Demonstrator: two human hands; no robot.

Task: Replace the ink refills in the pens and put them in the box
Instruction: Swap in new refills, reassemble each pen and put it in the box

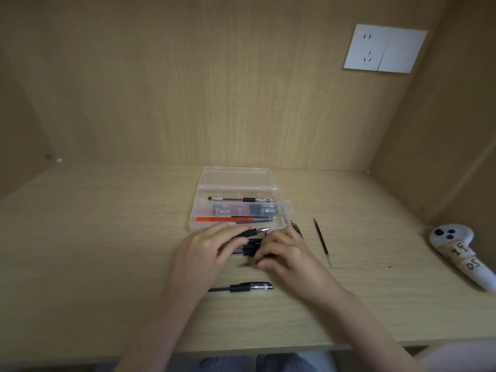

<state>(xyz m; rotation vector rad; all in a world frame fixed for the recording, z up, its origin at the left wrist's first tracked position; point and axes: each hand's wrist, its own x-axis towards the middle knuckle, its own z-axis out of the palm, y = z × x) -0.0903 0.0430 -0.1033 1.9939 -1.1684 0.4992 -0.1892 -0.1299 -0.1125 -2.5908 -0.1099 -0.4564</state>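
A clear plastic box lies open at the middle of the desk, with one black pen, a red refill pack and loose refills inside. Just in front of it my left hand grips a black pen whose metal tip points right. My right hand curls over several black pens lying between my hands, and its fingertips pinch something small that I cannot make out. Another black pen lies closer to me. A single refill lies to the right.
A white controller with taped labels lies at the desk's right edge. Wooden walls close in behind and on both sides, and a white socket plate is on the back wall. Two dark refills lie beside the box's right end.
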